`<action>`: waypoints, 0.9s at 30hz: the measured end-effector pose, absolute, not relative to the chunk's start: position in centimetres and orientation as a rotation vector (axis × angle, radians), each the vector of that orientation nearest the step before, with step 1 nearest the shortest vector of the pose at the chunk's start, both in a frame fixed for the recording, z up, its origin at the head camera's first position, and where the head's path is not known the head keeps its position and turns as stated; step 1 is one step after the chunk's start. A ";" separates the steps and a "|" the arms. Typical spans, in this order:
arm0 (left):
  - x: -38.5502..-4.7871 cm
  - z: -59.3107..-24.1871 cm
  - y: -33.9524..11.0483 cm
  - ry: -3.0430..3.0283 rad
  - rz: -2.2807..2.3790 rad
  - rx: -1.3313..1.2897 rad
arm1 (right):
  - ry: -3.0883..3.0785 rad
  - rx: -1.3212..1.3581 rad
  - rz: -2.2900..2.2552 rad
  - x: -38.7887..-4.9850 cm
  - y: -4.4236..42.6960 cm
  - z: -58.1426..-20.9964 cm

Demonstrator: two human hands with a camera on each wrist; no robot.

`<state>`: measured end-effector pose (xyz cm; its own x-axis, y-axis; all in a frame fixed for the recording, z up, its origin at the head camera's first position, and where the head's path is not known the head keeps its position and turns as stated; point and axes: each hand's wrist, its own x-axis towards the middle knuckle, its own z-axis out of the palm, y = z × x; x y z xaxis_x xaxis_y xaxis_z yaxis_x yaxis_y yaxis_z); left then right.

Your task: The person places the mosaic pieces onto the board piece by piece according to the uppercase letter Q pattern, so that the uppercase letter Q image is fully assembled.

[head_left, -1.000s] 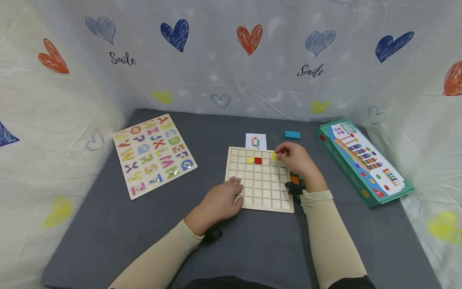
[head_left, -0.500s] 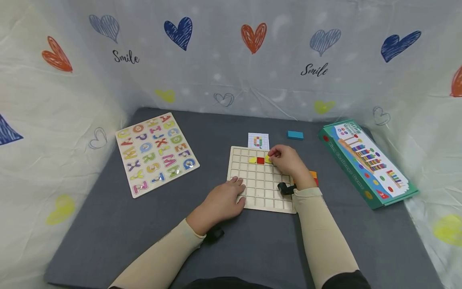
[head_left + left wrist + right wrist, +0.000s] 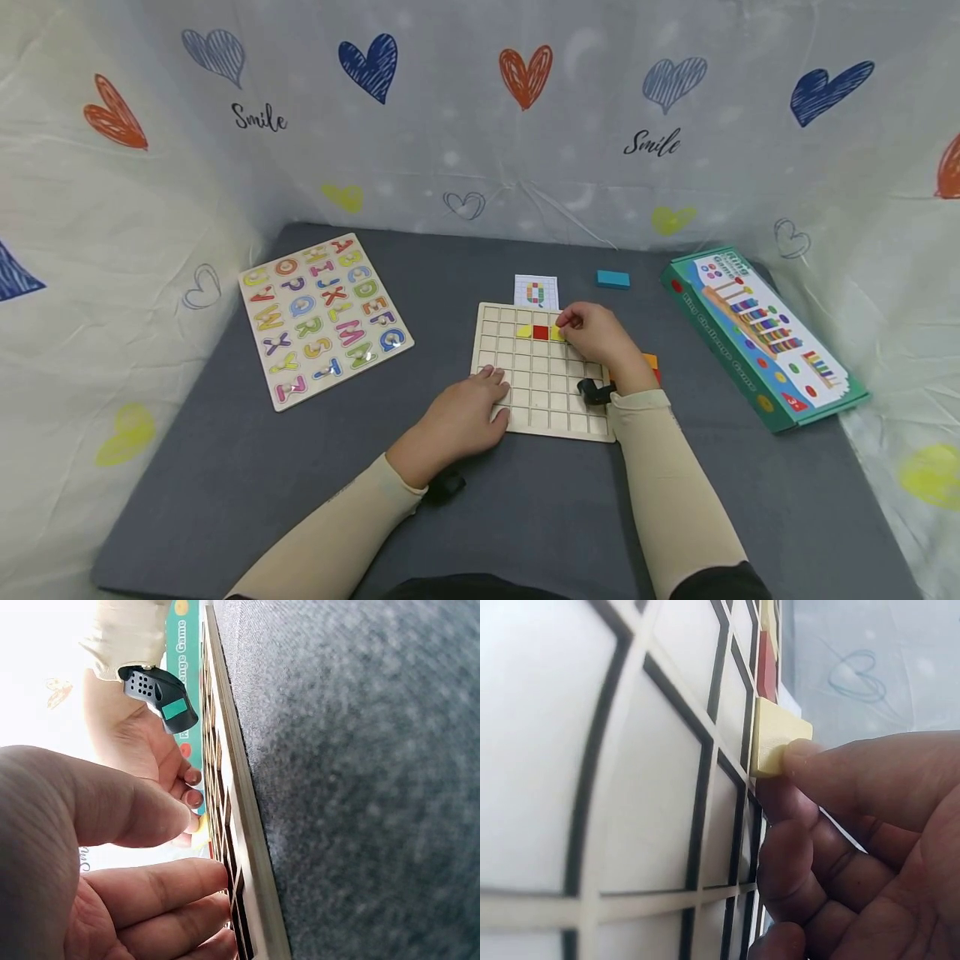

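Observation:
A pale wooden grid board lies on the grey table. In its second row sit a yellow tile and, right beside it, a red square tile. My right hand pinches another yellow tile between thumb and fingers, just right of the red one. In the right wrist view that tile stands tilted against the grid, its lower part touching a cell. My left hand rests on the board's left edge with fingers extended and thumb apart; the left wrist view shows its fingertips touching the board.
A pattern card lies behind the board, with a blue block to its right. Orange and red pieces show partly behind the right wrist. An alphabet board lies left; a green game box lies right.
My right hand has moved left along the second row, bringing the yellow tile beside the red one. Over the last half second it barely shifts. The left hand stays on the board.

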<state>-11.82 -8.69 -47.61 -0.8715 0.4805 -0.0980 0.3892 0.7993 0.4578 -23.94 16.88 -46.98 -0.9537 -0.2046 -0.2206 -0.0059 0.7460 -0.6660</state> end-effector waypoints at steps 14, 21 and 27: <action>-11.9 -47.8 -8.7 2.775 0.643 0.679 | 2.663 -0.149 -0.997 -23.7 16.6 -46.9; -11.9 -47.7 -8.7 2.767 0.653 0.683 | 2.670 -0.151 -0.990 -23.8 16.6 -47.2; -11.9 -47.7 -8.7 2.766 0.653 0.682 | 2.677 -0.149 -0.988 -23.9 16.6 -47.3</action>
<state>-11.88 -8.71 -47.65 -0.8687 0.4846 -0.1025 0.3877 0.7940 0.4682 -23.91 16.56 -47.34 -0.9545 -0.1929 -0.2272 0.0010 0.7601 -0.6498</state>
